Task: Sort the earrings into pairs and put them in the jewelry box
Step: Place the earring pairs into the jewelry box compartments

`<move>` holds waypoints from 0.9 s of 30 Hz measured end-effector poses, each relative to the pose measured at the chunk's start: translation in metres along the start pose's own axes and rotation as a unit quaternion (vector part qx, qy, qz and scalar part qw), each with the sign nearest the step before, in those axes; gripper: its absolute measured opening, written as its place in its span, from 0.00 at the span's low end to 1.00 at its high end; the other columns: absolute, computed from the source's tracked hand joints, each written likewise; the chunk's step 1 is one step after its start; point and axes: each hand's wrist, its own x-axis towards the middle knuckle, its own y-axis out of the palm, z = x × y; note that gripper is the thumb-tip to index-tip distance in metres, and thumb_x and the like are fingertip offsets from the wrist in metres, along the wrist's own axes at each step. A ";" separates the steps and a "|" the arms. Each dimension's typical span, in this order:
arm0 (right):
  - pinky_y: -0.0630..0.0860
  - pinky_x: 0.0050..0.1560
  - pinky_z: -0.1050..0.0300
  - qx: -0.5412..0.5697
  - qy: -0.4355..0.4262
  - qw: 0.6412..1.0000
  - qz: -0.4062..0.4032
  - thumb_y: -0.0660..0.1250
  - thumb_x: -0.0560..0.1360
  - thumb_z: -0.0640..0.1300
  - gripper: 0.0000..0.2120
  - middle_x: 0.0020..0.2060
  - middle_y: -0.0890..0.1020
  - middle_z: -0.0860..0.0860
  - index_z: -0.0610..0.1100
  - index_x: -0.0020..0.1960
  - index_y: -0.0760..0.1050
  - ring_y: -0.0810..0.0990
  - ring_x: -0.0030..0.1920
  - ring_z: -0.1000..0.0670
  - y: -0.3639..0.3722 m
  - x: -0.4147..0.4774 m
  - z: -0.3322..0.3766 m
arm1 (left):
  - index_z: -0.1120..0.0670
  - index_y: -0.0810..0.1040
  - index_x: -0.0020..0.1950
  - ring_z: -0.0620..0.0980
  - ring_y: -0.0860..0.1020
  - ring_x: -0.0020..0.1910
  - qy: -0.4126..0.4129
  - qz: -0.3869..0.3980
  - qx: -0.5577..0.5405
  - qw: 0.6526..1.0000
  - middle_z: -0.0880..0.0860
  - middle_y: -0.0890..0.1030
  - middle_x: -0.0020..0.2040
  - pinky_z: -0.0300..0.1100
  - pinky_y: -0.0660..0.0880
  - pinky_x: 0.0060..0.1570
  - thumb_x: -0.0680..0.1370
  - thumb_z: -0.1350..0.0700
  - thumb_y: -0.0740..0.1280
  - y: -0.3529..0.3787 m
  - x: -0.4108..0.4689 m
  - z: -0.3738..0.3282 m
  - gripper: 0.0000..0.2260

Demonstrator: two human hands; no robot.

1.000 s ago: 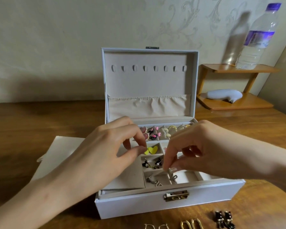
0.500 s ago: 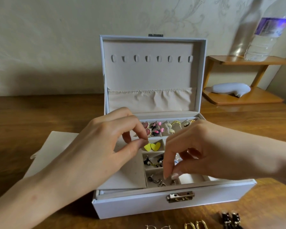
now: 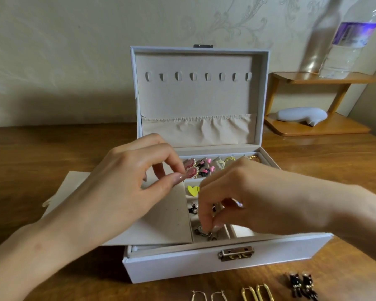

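The white jewelry box (image 3: 182, 267) stands open with its lid upright. Its tray holds pink oval earrings (image 3: 191, 169), black-and-pink ones (image 3: 204, 168), yellow hearts (image 3: 193, 190) and a black pair (image 3: 192, 208). My right hand (image 3: 258, 198) reaches into the front compartment, its thumb and fingertips pinching a small silver earring (image 3: 204, 233). My left hand (image 3: 122, 192) rests on the beige pad (image 3: 161, 222) over the tray's left side, fingers loosely curled with nothing visible between them.
On the wooden table in front of the box lie silver hoops (image 3: 208, 296), gold oblong hoops (image 3: 256, 293) and black dangling earrings (image 3: 302, 286). A small wooden shelf (image 3: 334, 79) at the back right carries a water bottle (image 3: 352, 40) and a white object (image 3: 302, 115).
My right hand's fingertips have dropped lower into the front compartment, onto the silver earrings. The left hand has stayed on the beige pad. The view has come closer to the box.
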 end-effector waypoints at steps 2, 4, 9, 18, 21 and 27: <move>0.69 0.37 0.69 0.000 -0.005 1.000 -0.017 0.72 0.70 0.38 0.10 0.35 0.77 0.61 0.52 0.42 0.77 0.75 0.36 0.61 0.005 0.002 0.001 | 0.43 0.77 0.42 0.42 0.75 0.45 -0.005 -0.002 0.002 1.000 0.42 0.75 0.43 0.29 0.69 0.42 0.71 0.42 0.58 -0.001 0.000 0.000 0.10; 0.69 0.35 0.66 -0.003 -0.008 0.999 -0.035 0.73 0.69 0.39 0.11 0.35 0.78 0.59 0.53 0.42 0.74 0.75 0.35 0.59 0.008 0.003 0.001 | 0.43 0.77 0.42 0.42 0.75 0.45 -0.006 -0.002 0.002 1.000 0.42 0.75 0.43 0.29 0.69 0.43 0.71 0.42 0.58 -0.001 -0.001 0.000 0.10; 0.69 0.36 0.69 0.008 -0.013 0.997 -0.081 0.73 0.68 0.41 0.11 0.32 0.73 0.66 0.54 0.44 0.75 0.74 0.34 0.60 0.004 -0.002 0.001 | 0.44 0.78 0.43 0.41 0.75 0.44 0.003 -0.001 0.003 1.000 0.41 0.76 0.43 0.29 0.69 0.41 0.71 0.43 0.59 -0.001 -0.001 0.000 0.10; 0.69 0.29 0.72 0.015 0.037 0.983 -0.178 0.66 0.69 0.59 0.11 0.40 0.80 0.64 0.59 0.50 0.75 0.75 0.32 0.57 -0.006 -0.064 0.001 | 0.40 0.74 0.46 0.34 0.74 0.47 0.010 0.025 0.013 1.000 0.36 0.72 0.47 0.27 0.69 0.46 0.72 0.38 0.63 0.006 -0.009 -0.023 0.09; 0.67 0.29 0.75 -0.011 0.064 0.978 -0.198 0.64 0.69 0.58 0.09 0.39 0.77 0.63 0.60 0.49 0.75 0.73 0.31 0.59 0.005 -0.090 0.003 | 0.40 0.72 0.44 0.37 0.72 0.54 0.046 0.053 0.025 0.997 0.37 0.71 0.50 0.31 0.69 0.49 0.71 0.40 0.59 0.017 -0.010 -0.040 0.07; 0.67 0.32 0.73 -0.057 0.168 0.966 -0.189 0.68 0.70 0.60 0.06 0.37 0.73 0.65 0.62 0.46 0.74 0.71 0.32 0.65 0.041 -0.132 -0.001 | 0.48 0.75 0.43 0.48 0.67 0.59 0.187 0.090 0.109 0.972 0.49 0.72 0.60 0.43 0.62 0.58 0.70 0.48 0.69 0.064 -0.014 -0.079 0.06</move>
